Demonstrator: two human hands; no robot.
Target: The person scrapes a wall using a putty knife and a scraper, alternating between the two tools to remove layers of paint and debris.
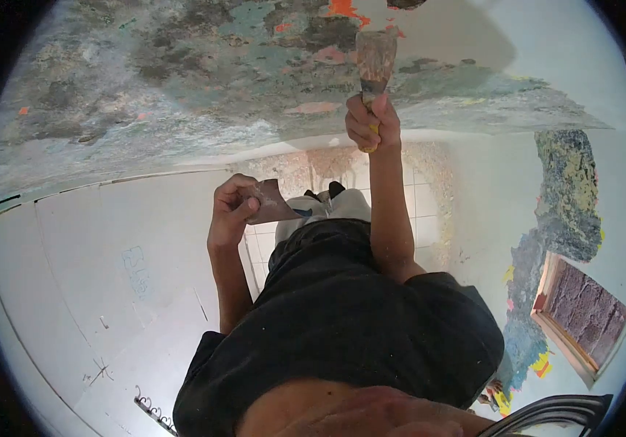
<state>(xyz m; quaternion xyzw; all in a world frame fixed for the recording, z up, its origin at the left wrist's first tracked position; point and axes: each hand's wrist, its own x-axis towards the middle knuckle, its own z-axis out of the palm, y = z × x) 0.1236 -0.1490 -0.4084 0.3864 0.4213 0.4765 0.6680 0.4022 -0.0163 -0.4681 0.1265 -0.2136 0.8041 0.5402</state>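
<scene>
My right hand [373,124] is closed around the yellow handle of a putty knife [376,58], its thumb pressed along the neck. The wide blade, smeared with dried residue, points up and overlaps the patchy wall [204,73], whose paint is worn to grey, green and orange layers. Lower and to the left, my left hand [236,204] pinches a curled brown sheet of sandpaper [273,202] dusted with white, between thumb and fingers, in front of my waist.
White panels [131,247] stand on the left, with a row of hooks [154,411] at lower left. A framed opening [583,317] sits in the stripped right wall [566,189]. Pale floor tiles [426,200] lie below, edged with debris.
</scene>
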